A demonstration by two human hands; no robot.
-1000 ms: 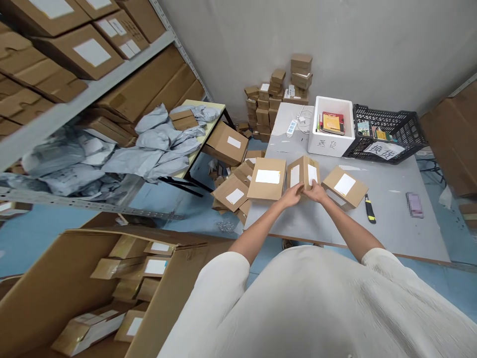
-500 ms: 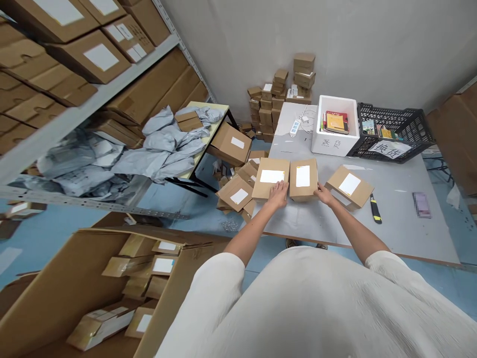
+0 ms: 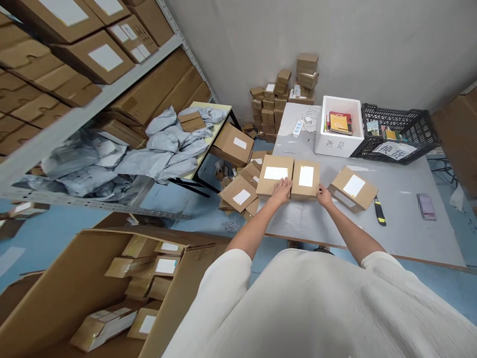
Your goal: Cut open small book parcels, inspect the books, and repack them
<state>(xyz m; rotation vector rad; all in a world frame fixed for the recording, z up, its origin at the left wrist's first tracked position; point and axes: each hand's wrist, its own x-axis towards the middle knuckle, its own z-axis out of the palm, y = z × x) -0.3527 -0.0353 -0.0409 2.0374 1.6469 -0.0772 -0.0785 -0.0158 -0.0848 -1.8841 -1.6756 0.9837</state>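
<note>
Two cardboard boxes with white labels sit side by side on the grey table, a wider left box (image 3: 275, 187) and a narrower middle box (image 3: 305, 193). My left hand (image 3: 282, 190) rests on the front right part of the left box, fingers extended over its top and label edge. At the right side of the middle box, my right hand (image 3: 324, 195) has its fingers closed against the lower front corner; its fingertips are partly hidden. To the right lies a third labelled cardboard box (image 3: 348, 203), turned at an angle. A black and yellow utility knife (image 3: 379, 211) lies beside it.
Behind the boxes stand a white foam box (image 3: 337, 145) and a black plastic crate (image 3: 400, 134), both with books inside. A large open carton (image 3: 201, 263) holds smaller boxes at lower left. Grey mailer bags (image 3: 164, 144) cover a side table; boxes pile on the floor.
The whole view has shifted slightly, with everything appearing a little further right. Both hands stay at the same boxes, and the boxes keep nearly the same places on the table.
</note>
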